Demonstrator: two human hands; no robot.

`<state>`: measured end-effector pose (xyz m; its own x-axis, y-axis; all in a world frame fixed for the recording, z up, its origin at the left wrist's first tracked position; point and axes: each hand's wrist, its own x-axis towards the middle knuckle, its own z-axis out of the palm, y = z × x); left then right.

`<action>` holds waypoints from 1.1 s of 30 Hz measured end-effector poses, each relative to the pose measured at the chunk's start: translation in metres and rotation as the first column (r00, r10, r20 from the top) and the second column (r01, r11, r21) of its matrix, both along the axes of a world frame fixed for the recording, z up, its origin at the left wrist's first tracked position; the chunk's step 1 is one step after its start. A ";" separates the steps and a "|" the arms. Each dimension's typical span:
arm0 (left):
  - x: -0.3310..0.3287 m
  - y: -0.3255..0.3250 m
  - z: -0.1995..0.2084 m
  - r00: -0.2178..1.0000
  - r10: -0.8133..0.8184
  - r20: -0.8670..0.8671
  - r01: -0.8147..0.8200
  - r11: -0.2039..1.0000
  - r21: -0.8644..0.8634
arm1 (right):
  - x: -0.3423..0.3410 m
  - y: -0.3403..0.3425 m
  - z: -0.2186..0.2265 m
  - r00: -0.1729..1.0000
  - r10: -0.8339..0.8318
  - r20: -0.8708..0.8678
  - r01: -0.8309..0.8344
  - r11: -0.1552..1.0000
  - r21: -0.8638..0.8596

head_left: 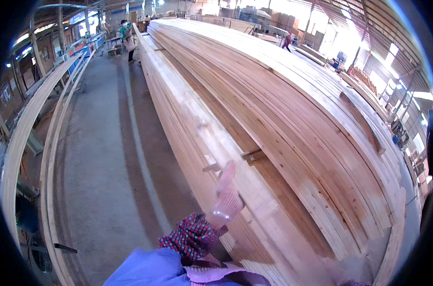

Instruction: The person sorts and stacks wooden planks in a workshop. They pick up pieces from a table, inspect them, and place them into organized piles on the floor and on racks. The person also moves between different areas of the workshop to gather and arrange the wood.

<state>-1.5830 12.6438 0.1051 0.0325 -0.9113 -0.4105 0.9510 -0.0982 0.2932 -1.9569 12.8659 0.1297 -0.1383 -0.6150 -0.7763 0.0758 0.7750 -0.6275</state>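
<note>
A pale plank [257, 188] runs away from me along the left edge of a long timber stack [185, 157]. My left hand [229, 194], in a pinkish knit glove with a patterned sleeve above it, is at the plank's left edge. Its tip reaches over the top face, and the hand looks closed on that edge; some fingers are hidden. Beside it a short wooden spacer [211, 168] sticks out from the stack's side. At the lower right, my right hand [342, 269] is a blurred shape by the plank's near end, its fingers smeared.
Wide layered boards [292, 124] lie to the right, with a loose block [362, 121] on top. Long strips [50, 157] curve along the left, past a concrete floor [102, 167]. A person [127, 40] stands at the far end; another person [287, 42] is farther right.
</note>
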 end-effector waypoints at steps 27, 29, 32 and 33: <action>-0.288 -0.189 -0.014 -0.027 0.052 0.998 -0.148 0.987 -0.055 | -0.061 -0.136 0.037 -0.268 -0.394 -0.879 -0.837 0.548 0.009; -0.292 -0.189 -0.019 -0.072 0.091 0.993 -0.162 0.982 -0.102 | -0.070 -0.145 0.012 -0.423 -0.299 -0.855 -0.722 0.682 0.118; -0.294 -0.190 -0.021 -0.080 0.132 0.988 -0.165 0.976 -0.143 | -0.076 -0.159 -0.003 -0.466 -0.421 -0.778 -0.750 0.654 0.096; -0.296 -0.191 -0.020 -0.085 0.148 0.985 -0.173 0.972 -0.161 | -0.079 -0.162 -0.006 -0.479 -0.460 -0.748 -0.759 0.645 0.089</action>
